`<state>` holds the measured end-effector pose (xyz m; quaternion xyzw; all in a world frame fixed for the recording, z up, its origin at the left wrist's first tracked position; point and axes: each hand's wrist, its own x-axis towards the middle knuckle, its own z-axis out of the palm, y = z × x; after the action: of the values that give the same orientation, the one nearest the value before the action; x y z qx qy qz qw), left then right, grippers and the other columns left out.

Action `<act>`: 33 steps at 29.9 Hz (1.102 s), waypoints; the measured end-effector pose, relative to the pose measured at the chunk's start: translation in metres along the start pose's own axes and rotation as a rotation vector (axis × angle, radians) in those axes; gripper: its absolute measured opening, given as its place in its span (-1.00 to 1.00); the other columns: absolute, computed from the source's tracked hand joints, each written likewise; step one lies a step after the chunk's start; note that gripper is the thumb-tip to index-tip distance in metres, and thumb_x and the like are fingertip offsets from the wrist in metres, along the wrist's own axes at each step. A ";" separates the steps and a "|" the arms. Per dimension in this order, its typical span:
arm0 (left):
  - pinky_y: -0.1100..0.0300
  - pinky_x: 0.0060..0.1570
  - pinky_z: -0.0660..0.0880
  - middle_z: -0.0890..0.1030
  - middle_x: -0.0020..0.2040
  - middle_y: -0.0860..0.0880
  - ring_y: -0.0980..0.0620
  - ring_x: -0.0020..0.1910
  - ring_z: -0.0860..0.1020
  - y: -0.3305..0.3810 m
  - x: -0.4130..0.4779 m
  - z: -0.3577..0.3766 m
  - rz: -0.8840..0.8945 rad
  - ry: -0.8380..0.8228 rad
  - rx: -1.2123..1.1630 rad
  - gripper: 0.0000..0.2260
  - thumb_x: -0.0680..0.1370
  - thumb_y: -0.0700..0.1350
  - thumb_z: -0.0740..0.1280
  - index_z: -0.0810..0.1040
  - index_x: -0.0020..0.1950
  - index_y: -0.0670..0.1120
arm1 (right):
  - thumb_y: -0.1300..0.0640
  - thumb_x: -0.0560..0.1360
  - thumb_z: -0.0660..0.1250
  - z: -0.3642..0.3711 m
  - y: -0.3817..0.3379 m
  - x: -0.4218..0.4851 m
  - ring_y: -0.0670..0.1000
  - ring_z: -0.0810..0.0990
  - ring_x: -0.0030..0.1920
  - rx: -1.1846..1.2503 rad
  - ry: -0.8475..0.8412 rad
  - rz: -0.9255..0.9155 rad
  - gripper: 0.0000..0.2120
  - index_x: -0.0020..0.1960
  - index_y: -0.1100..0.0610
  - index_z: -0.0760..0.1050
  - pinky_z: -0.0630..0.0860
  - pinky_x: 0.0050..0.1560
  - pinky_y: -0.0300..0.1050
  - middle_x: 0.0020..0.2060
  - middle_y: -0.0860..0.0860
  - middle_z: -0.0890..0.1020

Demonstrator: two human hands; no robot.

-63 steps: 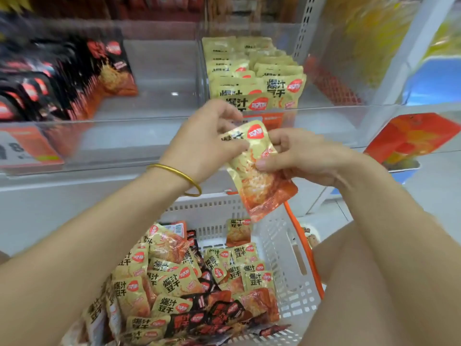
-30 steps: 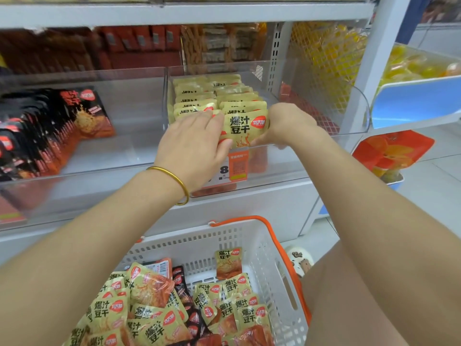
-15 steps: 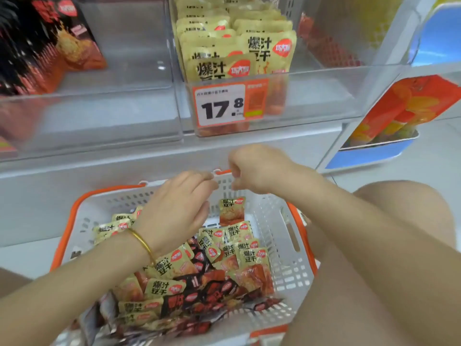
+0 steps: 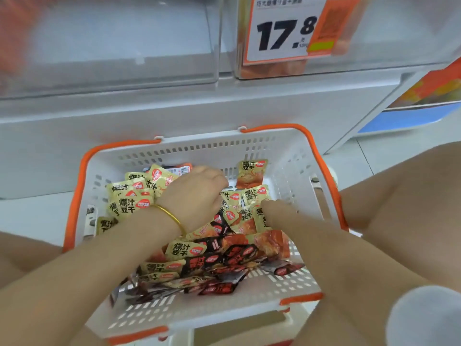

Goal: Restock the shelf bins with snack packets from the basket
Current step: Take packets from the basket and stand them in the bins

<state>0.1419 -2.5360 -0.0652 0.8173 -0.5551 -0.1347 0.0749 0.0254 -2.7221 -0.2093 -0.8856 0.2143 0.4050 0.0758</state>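
The white basket (image 4: 294, 156) with orange handles sits below the shelf, holding several yellow snack packets (image 4: 129, 204) and dark red-black packets (image 4: 224, 260). One yellow packet (image 4: 252, 173) leans on the far wall. My left hand (image 4: 197, 193), with a gold bangle on the wrist, reaches down into the pile at the middle, fingers curled under and hidden. My right hand (image 4: 275, 208) is down among the yellow packets at the right, its fingertips touching them. Whether either hand holds a packet is hidden.
Above the basket runs the shelf front with two clear bins: the left bin (image 4: 112, 46) and the right bin (image 4: 374, 51) carrying a 17.8 price tag (image 4: 282, 33). My bare knees flank the basket. A blue-edged lower shelf (image 4: 404, 118) is at the right.
After placing a yellow packet in the right bin, both hands came down from the shelf. They have now dropped from above the basket rim into the packets, and the view has tilted down.
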 end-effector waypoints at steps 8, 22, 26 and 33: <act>0.13 0.21 0.37 0.46 0.23 0.01 0.01 0.25 0.36 0.006 0.006 -0.006 -0.081 -0.116 0.003 -0.72 0.59 -0.12 0.15 0.41 0.29 -0.06 | 0.25 0.57 0.22 -0.059 -0.017 -0.010 0.09 0.51 0.00 -0.165 -0.127 -0.131 -0.87 0.10 0.21 0.48 0.45 -0.01 -0.12 0.03 0.10 0.55; 0.09 -0.10 0.50 0.60 -0.20 -0.06 -0.04 -0.19 0.57 0.049 0.017 -0.081 -0.280 0.177 -0.584 -0.90 0.47 -0.18 0.42 0.53 -0.09 -0.15 | 0.19 0.47 0.41 -0.205 0.010 -0.179 -0.10 0.45 -0.39 0.621 0.380 -0.504 -0.94 -0.12 0.19 0.58 0.41 -0.35 -0.25 -0.37 -0.01 0.53; -0.01 -0.13 0.53 0.61 -0.20 -0.16 -0.07 -0.25 0.56 0.075 0.025 -0.127 -0.212 0.338 -0.671 -0.91 0.48 -0.22 0.40 0.52 -0.12 -0.21 | 0.20 0.46 0.40 -0.212 0.040 -0.210 -0.11 0.58 -0.37 1.231 0.425 -0.513 -0.89 -0.05 0.11 0.50 0.59 -0.30 -0.18 -0.31 -0.03 0.61; 0.21 -0.05 0.45 0.57 -0.17 0.02 0.05 -0.15 0.51 0.106 0.060 -0.210 -0.042 0.775 -0.508 -0.92 0.52 -0.19 0.32 0.54 0.01 -0.09 | 0.31 0.48 0.34 -0.265 0.069 -0.245 -0.10 0.60 -0.39 1.563 0.785 -0.665 -0.84 0.03 0.16 0.45 0.56 -0.38 -0.19 -0.33 -0.03 0.61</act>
<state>0.1318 -2.6368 0.1553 0.7743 -0.4189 0.0475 0.4718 0.0344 -2.7875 0.1524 -0.6724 0.1717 -0.2244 0.6841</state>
